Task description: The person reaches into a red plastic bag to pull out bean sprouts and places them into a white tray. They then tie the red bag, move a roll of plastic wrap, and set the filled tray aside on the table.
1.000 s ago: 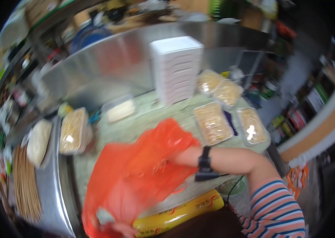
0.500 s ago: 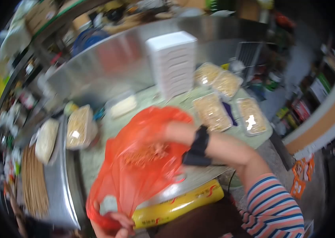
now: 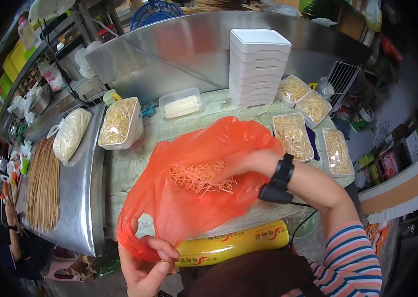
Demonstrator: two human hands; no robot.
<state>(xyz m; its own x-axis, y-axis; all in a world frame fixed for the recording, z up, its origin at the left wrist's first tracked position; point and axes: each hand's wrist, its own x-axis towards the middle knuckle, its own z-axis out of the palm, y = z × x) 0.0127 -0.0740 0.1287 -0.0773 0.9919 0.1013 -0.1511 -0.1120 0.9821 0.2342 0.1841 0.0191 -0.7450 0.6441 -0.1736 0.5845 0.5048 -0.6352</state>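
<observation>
A thin red plastic bag (image 3: 189, 218) lies on the table with its mouth open, and a heap of bean sprouts (image 3: 201, 176) shows inside. My left hand (image 3: 147, 270), low in the view, has its fingers curled round the bag's handle. My right hand (image 3: 241, 164) reaches into the bag from the right; it is blurred, and its fingers at the sprouts are partly veiled by red plastic. A black strap with a small device (image 3: 280, 180) sits on my right wrist. In front of me, a yellow printed roll (image 3: 233, 243) lies below the bag.
White foam trays (image 3: 258, 64) stand stacked at the back. Wrapped trays of sprouts (image 3: 293, 136) sit to the right, with another filled tub (image 3: 119, 123) at the left. Beyond it are a bag of pale food (image 3: 72, 133) and thin sticks (image 3: 44, 185). Another person's arm (image 3: 12, 222) shows far left.
The whole view has shifted, so the table's things sit farther right and higher. My right hand stays inside the bag, and my left hand still holds its handle.
</observation>
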